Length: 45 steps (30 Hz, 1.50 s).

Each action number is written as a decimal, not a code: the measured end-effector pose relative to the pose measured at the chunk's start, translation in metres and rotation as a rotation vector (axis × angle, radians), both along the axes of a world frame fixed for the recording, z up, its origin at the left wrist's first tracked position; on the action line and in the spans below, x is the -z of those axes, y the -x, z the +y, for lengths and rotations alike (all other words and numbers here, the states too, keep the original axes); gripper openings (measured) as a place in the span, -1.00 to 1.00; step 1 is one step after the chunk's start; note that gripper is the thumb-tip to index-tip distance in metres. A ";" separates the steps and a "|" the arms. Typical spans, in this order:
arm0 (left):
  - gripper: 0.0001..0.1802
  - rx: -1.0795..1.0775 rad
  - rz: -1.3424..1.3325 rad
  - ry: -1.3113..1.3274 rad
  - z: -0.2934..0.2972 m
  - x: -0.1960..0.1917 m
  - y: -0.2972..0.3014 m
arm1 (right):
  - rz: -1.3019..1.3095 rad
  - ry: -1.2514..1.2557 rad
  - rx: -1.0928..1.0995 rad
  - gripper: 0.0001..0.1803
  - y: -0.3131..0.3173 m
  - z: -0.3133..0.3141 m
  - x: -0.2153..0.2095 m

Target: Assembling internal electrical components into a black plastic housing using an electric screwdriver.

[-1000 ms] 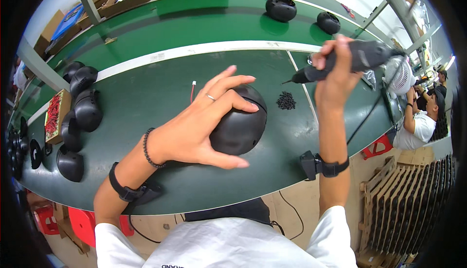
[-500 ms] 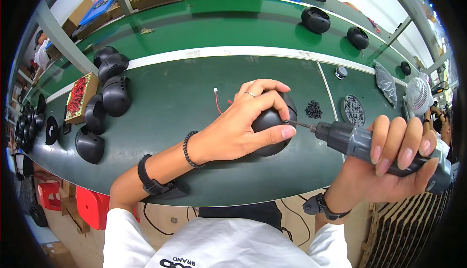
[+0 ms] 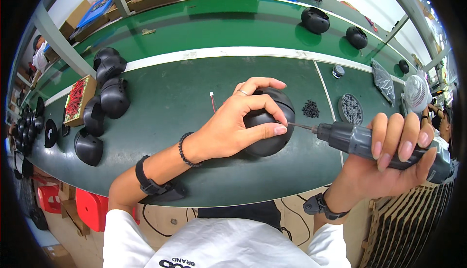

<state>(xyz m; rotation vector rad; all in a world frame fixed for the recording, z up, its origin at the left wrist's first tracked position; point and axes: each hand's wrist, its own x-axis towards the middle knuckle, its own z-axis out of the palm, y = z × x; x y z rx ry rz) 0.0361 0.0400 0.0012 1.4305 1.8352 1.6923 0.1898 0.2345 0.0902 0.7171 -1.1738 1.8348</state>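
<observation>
A round black plastic housing sits on the dark green bench mat, and a thin seam runs around it. My left hand is wrapped over it, thumb and index finger meeting at its right side. In my right hand is a grey electric screwdriver, held level with its bit pointing left. The bit's tip reaches the housing right beside my left fingertips; any screw there is too small to make out. A red wire with a white connector sticks out behind my left hand.
Right of the housing lie a pile of small black screws, a round dish of small parts, a clear bag and a white fan. Black shells and a box of red wires stand left. More housings sit on the green conveyor.
The housing, my left hand and the screwdriver have shifted very slightly left in the picture, as has the bench around them. The bit stays at the housing's side.
</observation>
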 end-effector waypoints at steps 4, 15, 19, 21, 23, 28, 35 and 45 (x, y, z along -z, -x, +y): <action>-0.86 -0.016 -0.020 0.011 0.000 0.001 0.001 | 0.000 0.010 0.006 -0.64 0.005 0.000 0.005; -0.84 -0.089 -0.077 -0.107 0.003 0.009 -0.003 | 0.021 0.073 0.056 -0.70 0.005 -0.010 0.001; -0.82 -0.110 -0.059 -0.092 0.002 0.010 -0.004 | 0.022 0.089 0.084 -0.71 0.005 -0.013 0.003; -0.82 -0.097 -0.094 -0.096 0.000 0.010 -0.002 | 0.010 0.086 0.063 -0.71 0.005 -0.014 0.004; -0.81 -0.082 -0.128 -0.099 -0.001 0.009 -0.002 | 0.013 0.087 0.049 -0.71 0.008 -0.018 0.004; -0.78 -0.041 -0.073 -0.103 0.002 0.006 -0.010 | 0.021 0.118 0.037 -0.73 0.017 -0.028 0.003; -0.76 0.054 -0.234 -0.177 0.002 0.006 -0.009 | 0.065 0.164 0.094 -0.72 0.016 -0.025 -0.002; -0.76 0.106 -0.284 -0.237 0.002 0.005 -0.006 | 0.062 0.160 0.090 -0.76 0.009 -0.021 -0.009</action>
